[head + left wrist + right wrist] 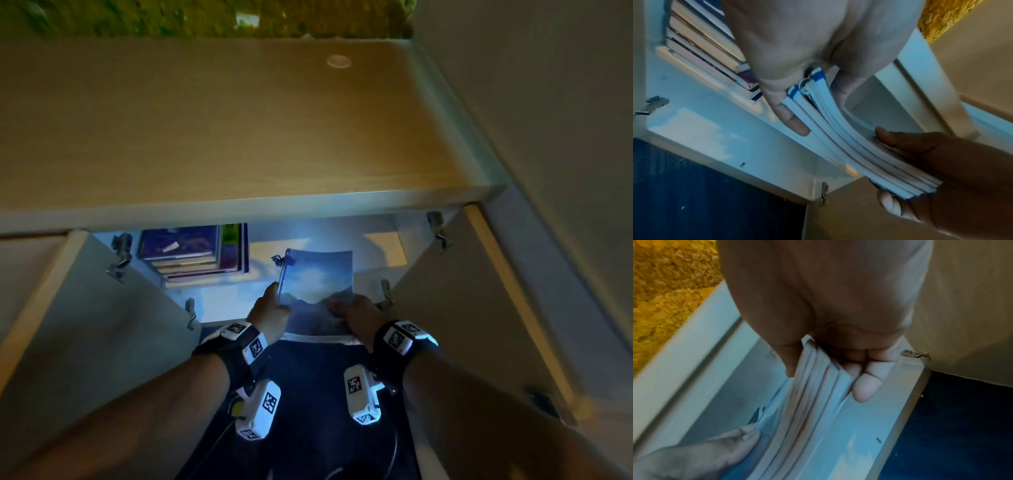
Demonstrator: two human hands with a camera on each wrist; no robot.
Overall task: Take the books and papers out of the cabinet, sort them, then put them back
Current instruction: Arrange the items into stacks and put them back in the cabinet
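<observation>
Two hands are wrapped round one bundle of papers point(317, 287). The left hand point(270, 313) is clamped on the bound edge, the right hand point(356, 317) on the loose near corner, thumbs on top. The bundle is held just inside the open cabinet point(239, 205), above its floor. It looks light and floppy, sagging between the hands, so both ends are best held. Its long side points into the cabinet. A stack of books point(191, 253) is lying at the back left.
</observation>
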